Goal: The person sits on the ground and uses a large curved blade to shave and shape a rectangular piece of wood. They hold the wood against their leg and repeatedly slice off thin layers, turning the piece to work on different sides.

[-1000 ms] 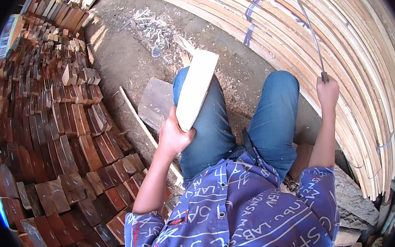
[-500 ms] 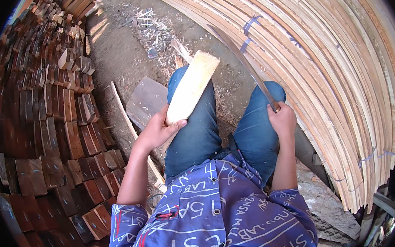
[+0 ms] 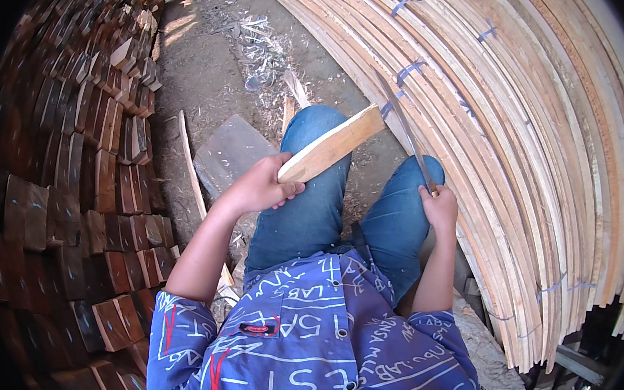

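My left hand (image 3: 267, 184) is closed around the near end of a short pale wooden board (image 3: 333, 143). The board lies across above my left knee, its narrow edge turned up and its squared far end pointing right. In my right hand (image 3: 440, 205) is the handle of a long, dark-bladed machete (image 3: 407, 130). Its blade points away from me, rising past my right knee, with its tip in front of the stacked strips. Board and blade are apart.
Dark cut wood blocks (image 3: 107, 200) are stacked high on my left. Long pale wooden strips (image 3: 498, 136), tied with blue bands, curve along my right. A flat grey slab (image 3: 232, 156), a thin stick (image 3: 191, 164) and wood shavings (image 3: 260, 49) lie on the dirt floor.
My left hand has turned the board clockwise, so its far end swings right and its narrow edge faces up. The machete now stands more upright in my right hand.
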A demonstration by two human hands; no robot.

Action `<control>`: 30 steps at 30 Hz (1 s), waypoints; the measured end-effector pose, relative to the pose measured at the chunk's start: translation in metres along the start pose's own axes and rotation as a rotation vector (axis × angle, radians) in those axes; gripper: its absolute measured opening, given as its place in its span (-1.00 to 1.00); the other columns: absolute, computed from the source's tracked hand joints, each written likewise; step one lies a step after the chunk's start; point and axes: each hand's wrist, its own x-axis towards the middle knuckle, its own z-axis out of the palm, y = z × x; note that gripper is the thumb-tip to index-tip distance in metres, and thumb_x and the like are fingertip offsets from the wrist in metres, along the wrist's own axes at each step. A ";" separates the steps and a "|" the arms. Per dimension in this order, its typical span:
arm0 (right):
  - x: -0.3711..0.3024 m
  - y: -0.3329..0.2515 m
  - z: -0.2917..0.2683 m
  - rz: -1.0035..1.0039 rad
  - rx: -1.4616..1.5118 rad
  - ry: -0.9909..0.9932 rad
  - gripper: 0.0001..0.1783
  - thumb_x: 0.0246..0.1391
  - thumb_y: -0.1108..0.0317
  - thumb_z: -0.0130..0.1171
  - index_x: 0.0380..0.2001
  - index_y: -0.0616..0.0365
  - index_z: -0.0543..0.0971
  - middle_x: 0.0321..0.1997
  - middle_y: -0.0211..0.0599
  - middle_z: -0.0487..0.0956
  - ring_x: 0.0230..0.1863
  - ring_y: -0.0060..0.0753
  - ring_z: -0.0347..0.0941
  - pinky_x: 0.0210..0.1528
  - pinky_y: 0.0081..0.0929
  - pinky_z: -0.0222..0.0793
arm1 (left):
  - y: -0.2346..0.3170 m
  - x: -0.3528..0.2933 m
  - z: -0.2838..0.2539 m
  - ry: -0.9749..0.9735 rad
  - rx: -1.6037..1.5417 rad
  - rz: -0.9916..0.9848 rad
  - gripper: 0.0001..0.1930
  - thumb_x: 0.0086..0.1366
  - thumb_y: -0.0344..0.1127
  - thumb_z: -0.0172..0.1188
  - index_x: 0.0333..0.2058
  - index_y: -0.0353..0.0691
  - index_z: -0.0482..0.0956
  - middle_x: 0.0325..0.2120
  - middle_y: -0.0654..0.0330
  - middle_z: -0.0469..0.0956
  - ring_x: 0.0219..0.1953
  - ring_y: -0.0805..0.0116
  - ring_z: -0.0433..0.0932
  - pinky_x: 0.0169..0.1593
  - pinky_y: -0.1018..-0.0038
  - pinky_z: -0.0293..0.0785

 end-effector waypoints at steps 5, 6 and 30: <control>0.000 0.002 0.004 -0.010 0.012 0.022 -0.51 0.00 0.00 0.26 -0.32 0.30 0.62 -0.39 0.09 0.62 -0.25 0.09 0.57 -0.17 -0.13 0.42 | -0.016 0.003 0.007 0.101 0.127 0.188 -0.65 0.25 -0.32 0.24 -0.06 -0.38 0.44 -0.51 0.24 0.52 -0.53 0.55 0.47 -0.48 0.55 0.39; -0.001 0.004 0.005 0.007 0.038 0.014 -0.51 0.01 0.00 0.26 -0.34 0.31 0.62 -0.44 0.05 0.61 -0.30 0.05 0.57 -0.20 -0.15 0.41 | -0.015 0.002 0.007 0.091 0.098 0.147 -0.65 0.25 -0.32 0.24 -0.06 -0.38 0.44 -0.52 0.24 0.51 -0.54 0.55 0.46 -0.48 0.55 0.39; -0.034 -0.127 0.040 -0.932 -0.014 0.116 -0.40 0.06 -0.25 0.17 -0.47 0.16 0.46 -0.62 -0.12 0.55 -0.52 -0.04 0.59 -0.53 -0.17 0.47 | -0.003 0.034 0.043 0.022 -0.193 -0.147 -0.62 0.38 -0.24 0.10 0.04 -0.35 0.33 -0.65 0.31 0.39 -0.70 0.55 0.39 -0.65 0.55 0.32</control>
